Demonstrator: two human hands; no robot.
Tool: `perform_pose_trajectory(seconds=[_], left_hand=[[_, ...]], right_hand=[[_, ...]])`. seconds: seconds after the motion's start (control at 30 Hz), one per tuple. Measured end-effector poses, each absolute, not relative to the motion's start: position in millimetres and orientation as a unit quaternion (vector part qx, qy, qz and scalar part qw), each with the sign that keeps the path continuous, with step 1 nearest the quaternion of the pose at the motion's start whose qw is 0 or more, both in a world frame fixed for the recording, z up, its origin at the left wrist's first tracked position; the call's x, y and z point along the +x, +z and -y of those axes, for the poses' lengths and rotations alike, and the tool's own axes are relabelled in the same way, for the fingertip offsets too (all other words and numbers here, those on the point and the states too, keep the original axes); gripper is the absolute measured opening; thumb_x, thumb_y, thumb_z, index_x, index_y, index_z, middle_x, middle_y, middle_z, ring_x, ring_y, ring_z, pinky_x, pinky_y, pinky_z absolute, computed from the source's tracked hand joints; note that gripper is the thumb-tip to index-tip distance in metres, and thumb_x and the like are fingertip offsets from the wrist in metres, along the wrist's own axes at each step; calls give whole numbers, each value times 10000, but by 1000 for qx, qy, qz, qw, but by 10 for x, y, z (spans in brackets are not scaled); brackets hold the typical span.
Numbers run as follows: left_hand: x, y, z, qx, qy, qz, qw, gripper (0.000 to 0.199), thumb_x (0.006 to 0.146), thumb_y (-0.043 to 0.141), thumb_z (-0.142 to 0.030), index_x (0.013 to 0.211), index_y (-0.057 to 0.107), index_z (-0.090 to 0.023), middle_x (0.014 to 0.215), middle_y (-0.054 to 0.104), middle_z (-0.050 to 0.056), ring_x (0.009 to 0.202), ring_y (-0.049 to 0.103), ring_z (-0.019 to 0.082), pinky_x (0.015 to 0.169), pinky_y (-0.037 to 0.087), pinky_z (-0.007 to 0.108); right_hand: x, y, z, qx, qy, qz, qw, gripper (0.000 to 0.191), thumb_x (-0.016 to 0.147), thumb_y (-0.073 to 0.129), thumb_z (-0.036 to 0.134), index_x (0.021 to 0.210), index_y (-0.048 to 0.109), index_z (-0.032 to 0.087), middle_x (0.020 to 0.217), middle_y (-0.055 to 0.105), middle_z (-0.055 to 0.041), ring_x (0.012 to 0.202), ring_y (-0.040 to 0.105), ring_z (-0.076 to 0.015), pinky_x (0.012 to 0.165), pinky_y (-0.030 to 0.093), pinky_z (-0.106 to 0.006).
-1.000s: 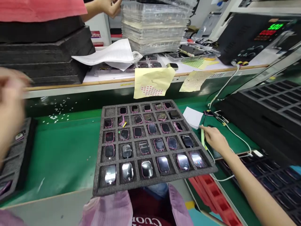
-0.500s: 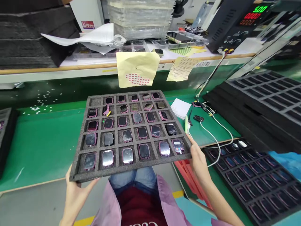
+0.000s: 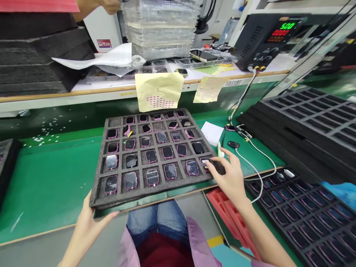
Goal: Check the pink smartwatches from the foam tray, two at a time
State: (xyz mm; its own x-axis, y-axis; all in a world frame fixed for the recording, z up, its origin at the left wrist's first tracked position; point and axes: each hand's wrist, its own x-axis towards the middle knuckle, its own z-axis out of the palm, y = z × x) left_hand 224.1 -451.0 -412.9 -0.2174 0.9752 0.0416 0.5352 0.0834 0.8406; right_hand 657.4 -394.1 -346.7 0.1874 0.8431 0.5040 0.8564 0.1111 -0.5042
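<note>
A grey foam tray (image 3: 140, 163) with square compartments lies on the green bench, full of small smartwatches (image 3: 170, 171) with purple-pink frames; its far-left compartment has no watch. My left hand (image 3: 85, 226) grips the tray's front-left corner, thumb stretched below the front edge and fingers partly hidden behind the corner. At the front-right compartment, my right hand (image 3: 229, 176) reaches over the tray's edge. Its thumb and index finger are closed at a smartwatch with a lit screen (image 3: 205, 163), partly covered by the fingers. The other fingers of that hand are raised.
More black trays stand stacked (image 3: 300, 141) at the right, above a lower tray of watches (image 3: 303, 218). White cables (image 3: 260, 178) run to a power supply (image 3: 269, 40). Another person's hand (image 3: 110, 4) is at the upper left. Red foam (image 3: 232, 218) sits below the bench edge.
The tray has come down onto the bench. My right hand has left its right edge and moved onto the front-right watch. Another person's hand and a red sheet have appeared at upper left.
</note>
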Motion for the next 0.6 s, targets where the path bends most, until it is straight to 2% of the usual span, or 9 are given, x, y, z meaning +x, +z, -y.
perform_pose_trajectory(seconds=[0.1, 0.2, 0.27, 0.33, 0.47, 0.53, 0.6], left_hand=[[2151, -3870, 4586, 601, 408, -649, 226, 761, 705, 750, -452, 1348, 406, -233, 1363, 477, 116, 1209, 519, 330, 1000, 466, 494], [2208, -3602, 4534, 644, 393, -651, 78, 503, 808, 663, -421, 1242, 512, -217, 1167, 583, 98, 994, 593, 279, 892, 487, 438], [2290, -3473, 4415, 701, 341, -626, 33, 331, 868, 595, -397, 1136, 564, -205, 1056, 628, 86, 965, 583, 274, 877, 461, 416], [2376, -3392, 4270, 745, 275, -608, 26, 243, 916, 531, -375, 1068, 581, -193, 1006, 650, 83, 939, 582, 269, 848, 451, 398], [2534, -3333, 4052, 756, 121, -643, -38, 248, 944, 478, -364, 985, 605, -155, 935, 642, 120, 873, 574, 295, 727, 434, 386], [2578, -3332, 4001, 745, 97, -658, -51, 260, 953, 459, -347, 925, 610, -137, 902, 628, 137, 852, 575, 294, 715, 434, 382], [2576, -3339, 3979, 740, 118, -661, -25, 265, 952, 465, -351, 933, 597, -122, 898, 621, 136, 859, 577, 286, 735, 440, 383]], right_hand=[[6509, -3339, 3986, -681, -141, 692, 194, 354, 924, 499, 452, 811, 665, 161, 1167, 584, -225, 1080, 549, -405, 795, 501, -527], [6464, -3278, 3989, -673, -184, 709, 103, 441, 963, 404, 447, 783, 660, 137, 1118, 587, -255, 989, 578, -414, 697, 519, -496], [6440, -3271, 3961, -660, -187, 722, 89, 495, 978, 336, 456, 778, 649, 129, 1112, 581, -266, 959, 582, -420, 684, 517, -498], [6415, -3288, 3922, -652, -184, 730, 94, 546, 983, 268, 483, 785, 634, 131, 1099, 578, -275, 927, 583, -427, 674, 511, -509], [6399, -3361, 3874, -650, -163, 726, 155, 633, 961, 184, 582, 797, 610, 143, 1038, 594, -273, 896, 583, -438, 693, 509, -543], [6423, -3372, 3880, -644, -147, 726, 190, 653, 949, 183, 618, 802, 610, 146, 1039, 599, -265, 920, 583, -444, 731, 512, -555], [6437, -3327, 3904, -645, -137, 728, 189, 669, 940, 181, 637, 814, 622, 150, 1064, 597, -260, 934, 582, -457, 727, 510, -570]])
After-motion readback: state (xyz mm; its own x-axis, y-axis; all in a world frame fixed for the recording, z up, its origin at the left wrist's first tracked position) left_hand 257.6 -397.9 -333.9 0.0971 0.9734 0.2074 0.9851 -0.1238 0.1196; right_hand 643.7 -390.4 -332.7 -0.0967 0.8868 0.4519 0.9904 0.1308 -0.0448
